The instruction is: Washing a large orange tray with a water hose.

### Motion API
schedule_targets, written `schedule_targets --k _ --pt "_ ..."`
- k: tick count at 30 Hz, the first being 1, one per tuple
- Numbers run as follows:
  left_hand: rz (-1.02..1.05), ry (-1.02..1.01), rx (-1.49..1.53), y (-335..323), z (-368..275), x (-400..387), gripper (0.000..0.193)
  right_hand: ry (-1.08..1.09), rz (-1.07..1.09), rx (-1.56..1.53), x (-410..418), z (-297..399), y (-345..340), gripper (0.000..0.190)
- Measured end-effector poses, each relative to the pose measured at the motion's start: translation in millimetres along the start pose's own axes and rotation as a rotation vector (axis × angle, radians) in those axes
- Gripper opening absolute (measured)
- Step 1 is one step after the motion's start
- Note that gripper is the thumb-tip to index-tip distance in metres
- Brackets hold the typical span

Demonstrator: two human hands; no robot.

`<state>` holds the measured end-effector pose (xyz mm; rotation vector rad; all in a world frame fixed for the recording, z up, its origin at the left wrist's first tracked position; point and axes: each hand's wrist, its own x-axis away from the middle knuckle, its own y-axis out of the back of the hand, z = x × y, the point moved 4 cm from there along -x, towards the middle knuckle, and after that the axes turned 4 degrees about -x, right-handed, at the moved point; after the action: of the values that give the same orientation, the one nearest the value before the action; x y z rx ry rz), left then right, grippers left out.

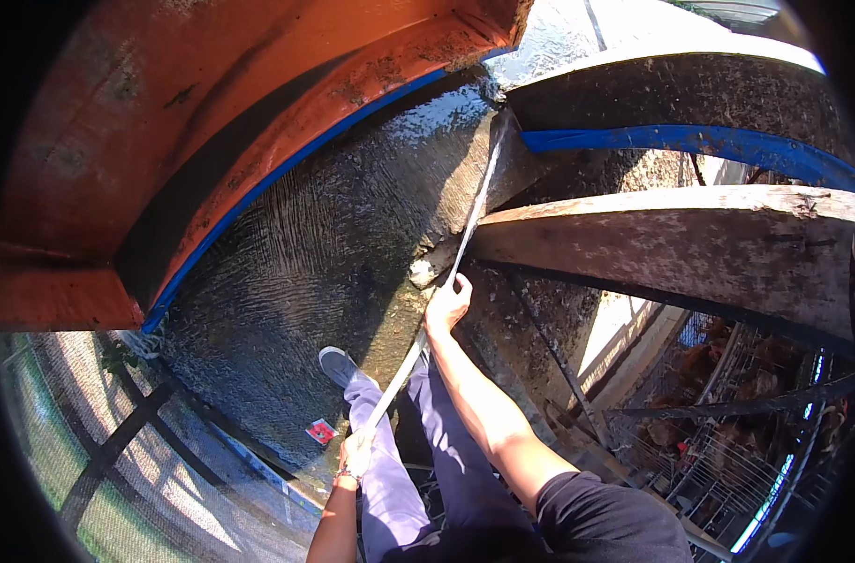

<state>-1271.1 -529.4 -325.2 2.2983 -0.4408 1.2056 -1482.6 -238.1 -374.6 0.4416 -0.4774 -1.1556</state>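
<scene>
A long pale pole (478, 200) runs from low in front of my body up to the edge of the wet concrete floor (279, 260). My left hand (357, 450), with a bracelet at the wrist, grips its lower part over my leg. Higher up, my right hand (449, 301) is closed around the same pole, near a broken bit of concrete (427, 269). The far end of the pole lies by the corner of a dark board with a blue strip (687, 138); what is fixed to that end cannot be made out.
An orange metal body (153, 127) with a blue lower edge overhangs the upper left. Wooden planks (652, 260) jut in from the right, above wire cages (730, 450) with brown hens. Netting (132, 457) stands lower left. A red packet (321, 431) lies near my foot.
</scene>
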Motion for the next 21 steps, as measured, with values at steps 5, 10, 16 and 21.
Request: schedule_targets --k 5,10,16,21 --pt "0.0 -0.018 0.01 -3 3 -3 0.034 0.061 -0.019 0.014 -4 -7 -4 0.025" --pt "0.001 0.008 -0.005 -2 10 -4 0.031 0.021 -0.007 0.003 -1 -8 -7 0.024" --pt "-0.005 -0.012 -0.01 -2 13 -6 0.03 0.043 0.0 0.029 1 -5 -8 0.024" --pt "0.001 -0.003 0.011 -2 10 -6 0.031 0.017 0.003 0.004 1 -4 -11 0.024"
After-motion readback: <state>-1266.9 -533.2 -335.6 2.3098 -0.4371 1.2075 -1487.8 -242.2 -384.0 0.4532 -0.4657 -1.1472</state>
